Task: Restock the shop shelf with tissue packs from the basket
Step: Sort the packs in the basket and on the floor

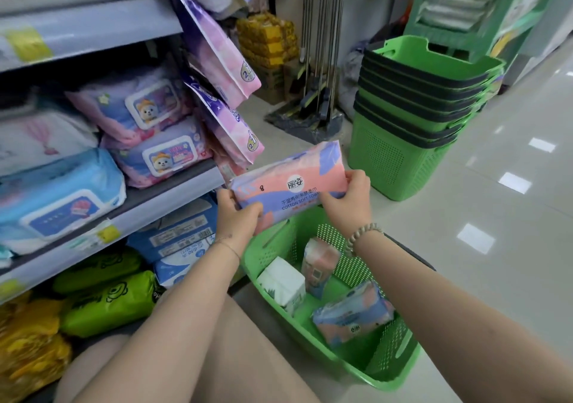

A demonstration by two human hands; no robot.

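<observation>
Pink-and-lilac plastic-wrapped soft-towel pack (pixel 290 182): gripped at each end by left hand (pixel 237 216) and right hand (pixel 348 196), held above green perforated plastic basket (pixel 390 350), beside grey shelf (pixel 173 190). Three packs remain inside.

**Pack up between shelf and basket**

We've got the cotton soft towel pack (pixel 290 185) up over the far rim of the basket (pixel 393 354), left hand (pixel 237 216) at its left end, right hand (pixel 347 198) at its right end. The basket sits on the floor, right of our knees. Inside it are three tissue packs: one at the left (pixel 282 281), one upright beside it (pixel 319 263), one lying nearer us (pixel 352 312). The shelf (pixel 167 202) runs along our left, with wet wipe packs (pixel 161 154) stacked on it. Beyond the basket stands a stack of baskets (pixel 412 117), and a broom rack (pixel 324 102) is left of that.
</observation>
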